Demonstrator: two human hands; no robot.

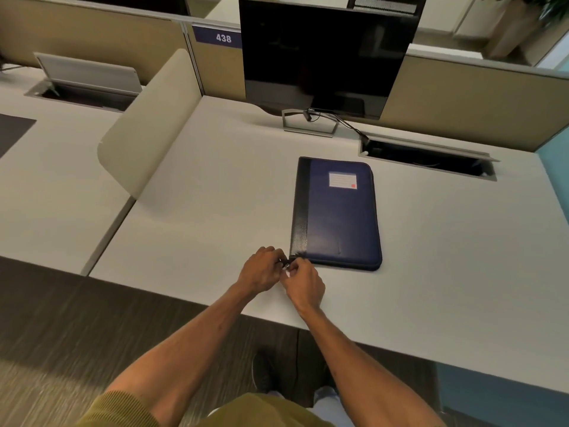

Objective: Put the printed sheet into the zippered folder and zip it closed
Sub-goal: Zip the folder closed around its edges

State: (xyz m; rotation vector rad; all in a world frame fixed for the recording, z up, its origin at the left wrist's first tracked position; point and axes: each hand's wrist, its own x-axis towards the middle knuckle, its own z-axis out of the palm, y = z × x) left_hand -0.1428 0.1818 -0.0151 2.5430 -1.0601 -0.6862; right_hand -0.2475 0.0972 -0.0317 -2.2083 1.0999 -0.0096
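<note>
A dark blue zippered folder [338, 214] with a black spine strip and a white label lies flat and closed on the white desk [191, 211]. Both hands meet at its near left corner. My left hand [261, 271] and my right hand [303, 283] have their fingers curled around a small metal zipper pull [287, 262] at that corner. No printed sheet shows anywhere; whatever the folder holds is hidden.
A black Dell monitor [323, 53] stands at the back of the desk, with a cable running to an open cable hatch [428, 157] at the right. A beige divider panel [147, 124] separates a neighbouring desk. The desk's front edge is close below my hands.
</note>
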